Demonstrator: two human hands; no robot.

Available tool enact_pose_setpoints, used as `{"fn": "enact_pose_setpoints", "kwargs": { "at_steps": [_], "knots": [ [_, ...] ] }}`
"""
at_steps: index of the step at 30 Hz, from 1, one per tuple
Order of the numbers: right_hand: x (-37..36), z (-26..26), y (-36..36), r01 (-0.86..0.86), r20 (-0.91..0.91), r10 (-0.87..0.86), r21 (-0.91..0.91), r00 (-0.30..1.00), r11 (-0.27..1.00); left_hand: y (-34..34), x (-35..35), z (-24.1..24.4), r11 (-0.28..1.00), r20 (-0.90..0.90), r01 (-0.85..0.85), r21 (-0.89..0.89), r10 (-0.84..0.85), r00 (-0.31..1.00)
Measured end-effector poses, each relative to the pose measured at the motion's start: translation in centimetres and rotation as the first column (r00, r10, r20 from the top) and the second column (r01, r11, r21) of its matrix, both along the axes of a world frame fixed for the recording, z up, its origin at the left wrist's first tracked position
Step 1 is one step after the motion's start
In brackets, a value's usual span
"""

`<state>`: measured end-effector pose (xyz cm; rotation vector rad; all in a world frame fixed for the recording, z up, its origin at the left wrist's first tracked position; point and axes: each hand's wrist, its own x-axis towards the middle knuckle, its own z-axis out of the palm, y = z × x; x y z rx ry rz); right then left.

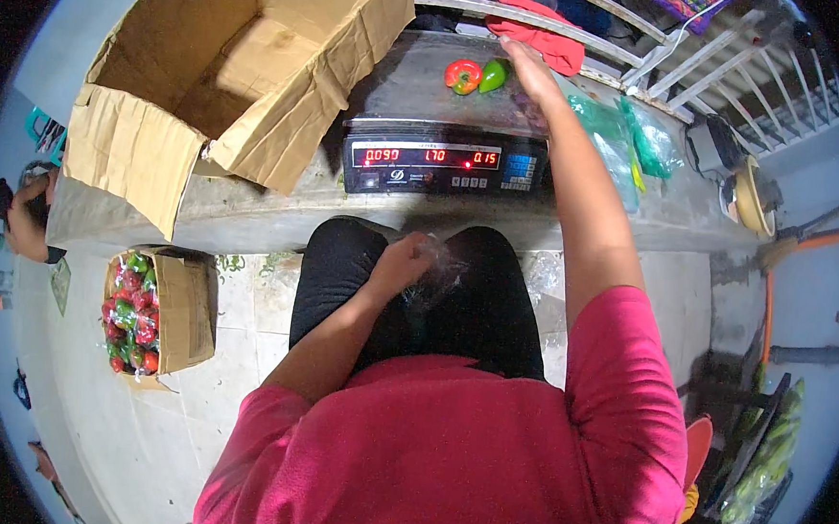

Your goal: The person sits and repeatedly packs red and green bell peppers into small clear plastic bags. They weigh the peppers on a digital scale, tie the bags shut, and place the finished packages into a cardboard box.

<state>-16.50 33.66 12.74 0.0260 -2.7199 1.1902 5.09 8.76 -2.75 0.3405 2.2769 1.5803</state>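
My left hand is closed on a crumpled clear plastic bag above my lap. Stretched forward, my right hand is over the right side of a digital scale, whose front display glows with red digits. On the metal pan lie a red bell pepper and a green bell pepper, side by side. The green one is nearest to my right hand. My right fingertips are near a red cloth; what they touch and how they are bent is hard to see.
A large open cardboard box stands left of the scale on the concrete counter. On the floor, a smaller carton holds bagged red and green peppers. Green plastic bags lie to the right. White metal bars run behind.
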Motion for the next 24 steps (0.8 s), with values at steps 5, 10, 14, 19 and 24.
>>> {"fn": "enact_pose_setpoints", "kwargs": {
  "at_steps": [5,10,14,19,24],
  "knots": [
    [1.2,-0.5,2.3,0.071,-0.040,-0.075,-0.107,0.996,0.992,0.1,-0.2,-0.6,1.000,0.007,0.028,0.010,-0.028,1.000],
    [2.5,-0.7,4.3,0.126,0.011,-0.128,-0.268,0.992,0.955,0.1,-0.1,0.2,0.999,0.003,0.044,-0.022,-0.044,0.999],
    [4.2,0.0,5.1,0.218,0.072,-0.206,-0.364,0.976,0.906,-0.2,-0.1,-1.0,0.996,0.028,0.048,0.070,-0.050,0.998],
    [5.1,-0.1,6.3,0.165,0.036,-0.161,-0.252,0.986,0.954,0.1,-0.6,-2.3,0.998,0.062,0.064,-0.007,-0.064,0.996],
    [2.8,-3.0,6.0,0.056,-0.172,-0.008,0.275,0.985,0.960,0.3,-0.9,-4.0,0.995,-0.008,0.098,0.028,-0.098,0.995]
  ]
}}
